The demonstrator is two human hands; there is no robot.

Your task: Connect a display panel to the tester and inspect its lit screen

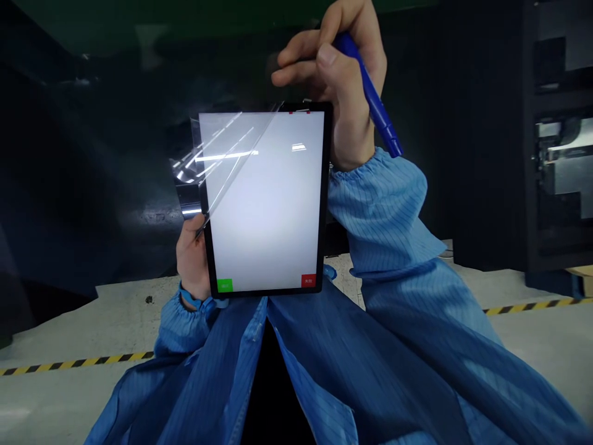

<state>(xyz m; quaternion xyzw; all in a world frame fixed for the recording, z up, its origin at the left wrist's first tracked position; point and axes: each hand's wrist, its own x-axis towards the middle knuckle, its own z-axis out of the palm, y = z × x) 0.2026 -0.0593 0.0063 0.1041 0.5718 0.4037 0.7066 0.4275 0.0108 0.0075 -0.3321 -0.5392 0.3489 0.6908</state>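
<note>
A tablet [269, 216] with a lit white screen faces me, held upright in front of my body. Its lower corners show a green box on the left and a red box on the right. My left hand [192, 256] grips the tablet's lower left edge, thumb in front. Clear plastic film [220, 148] is peeled back across the screen's upper left and sticks out past that edge. Above the upper right corner is my right hand [349, 80], with a blue pen [373, 99] held between thumb and index finger. The other fingers of that hand stretch left over the tablet's top edge.
A dark green work surface [106, 154] lies behind the tablet. Dark equipment with metal parts [563, 148] stands at the far right. Yellow and black tape [78, 363] runs along the pale floor below.
</note>
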